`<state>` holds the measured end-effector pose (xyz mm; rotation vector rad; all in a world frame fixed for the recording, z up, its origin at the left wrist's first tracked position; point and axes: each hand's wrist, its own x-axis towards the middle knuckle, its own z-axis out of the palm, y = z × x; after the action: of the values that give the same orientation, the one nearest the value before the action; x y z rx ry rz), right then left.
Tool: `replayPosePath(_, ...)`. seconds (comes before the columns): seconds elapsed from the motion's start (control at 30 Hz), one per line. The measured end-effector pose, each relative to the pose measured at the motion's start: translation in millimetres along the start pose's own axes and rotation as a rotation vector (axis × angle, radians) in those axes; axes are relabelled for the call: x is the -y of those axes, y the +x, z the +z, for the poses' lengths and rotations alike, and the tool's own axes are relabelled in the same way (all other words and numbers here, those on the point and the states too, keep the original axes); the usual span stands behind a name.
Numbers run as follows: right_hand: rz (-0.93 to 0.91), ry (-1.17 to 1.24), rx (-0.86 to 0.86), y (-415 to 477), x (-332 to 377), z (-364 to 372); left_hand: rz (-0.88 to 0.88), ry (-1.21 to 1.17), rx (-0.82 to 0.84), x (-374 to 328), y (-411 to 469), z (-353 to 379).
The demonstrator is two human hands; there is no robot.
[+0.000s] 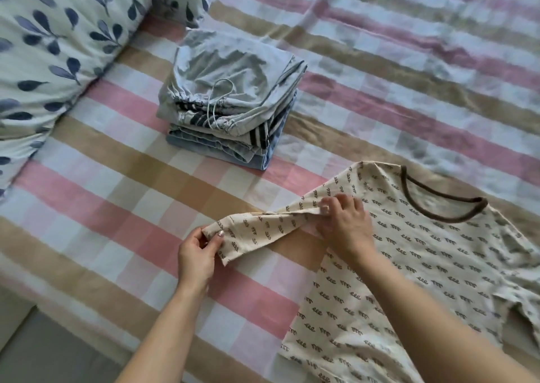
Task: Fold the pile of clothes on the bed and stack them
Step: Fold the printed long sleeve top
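Observation:
A cream T-shirt (432, 254) with small brown squiggles and a brown collar lies spread flat on the bed at the right. Its left sleeve is stretched out toward the left. My left hand (197, 254) pinches the sleeve's cuff end. My right hand (346, 225) grips the sleeve near the shoulder seam, fingers closed on the cloth. Behind them, a stack of folded clothes (230, 102) sits on the bed: pale grey drawstring trousers on top, a striped piece and light blue denim underneath.
The bed (117, 207) is covered with a pink, beige and white checked sheet. A white pillow (52, 47) with dark blue leaves lies at the far left. The bed's near edge and the floor (43, 350) show at bottom left.

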<state>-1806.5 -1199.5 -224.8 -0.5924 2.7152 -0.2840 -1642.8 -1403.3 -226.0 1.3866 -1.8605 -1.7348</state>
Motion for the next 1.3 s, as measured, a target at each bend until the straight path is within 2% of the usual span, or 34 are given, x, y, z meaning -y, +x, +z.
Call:
replayPosePath(0.1, 0.03, -0.073, -0.063, 15.6, -8.0, 0.5, 0.037, -0.026, -0.011, 1.4, 8.2, 3.4)
replayPosePath(0.2, -0.043, -0.04, -0.137, 17.1, -16.5, 1.5, 0.093, -0.062, -0.062, -1.3, 13.2, 5.4)
replayPosePath(0.33, -0.216, 0.1, -0.362, 10.5, -28.3, -0.4, 0.376, -0.019, -0.051, -20.5, 25.3, -4.8)
replayPosePath(0.4, -0.274, 0.107, -0.386, 9.1, -32.9, 0.2, 0.473, 0.04, -0.029, -23.1, 33.2, -12.6)
replayPosePath(0.63, -0.424, 0.008, -0.231, 15.5, -46.9, 7.9, 0.289, 0.34, -0.023, 1.8, 29.9, -14.5)
replayPosePath(0.7, -0.442, 0.073, -0.281, 23.8, -47.4, 0.1, 0.249, 0.376, -0.022, 2.6, 32.4, -16.0)
replayPosePath(0.8, -0.353, 0.077, -0.394, 47.8, -43.8, -18.8, 0.131, 0.219, -0.068, -8.1, 41.6, -14.6)
replayPosePath(0.83, -0.302, 0.041, -0.356, 58.3, -42.6, -24.6, 0.116, 0.211, -0.08, -12.1, 45.2, -12.5)
replayPosePath(0.97, -0.19, -0.211, 0.101, 95.3, -50.8, -47.7, 0.065, 0.537, 0.045, -22.0, 63.3, -2.6)
replayPosePath(1.07, -0.158, -0.341, 0.25, 108.0, -57.2, -61.9, -0.053, 0.697, 0.104, -30.5, 69.7, 0.1)
replayPosePath(1.13, -0.166, -0.414, 0.292, 111.9, -60.8, -64.8, -0.064, 0.725, 0.142, -35.8, 70.0, -0.3)
replayPosePath(1.2, -0.188, -0.343, 0.33, 115.0, -66.0, -67.3, 0.017, 0.598, 0.106, -39.0, 68.6, -2.6)
replayPosePath(1.3, -0.159, 0.098, 0.399, 120.3, -75.9, -77.2, 0.184, 0.268, -0.046, -48.1, 67.7, -7.7)
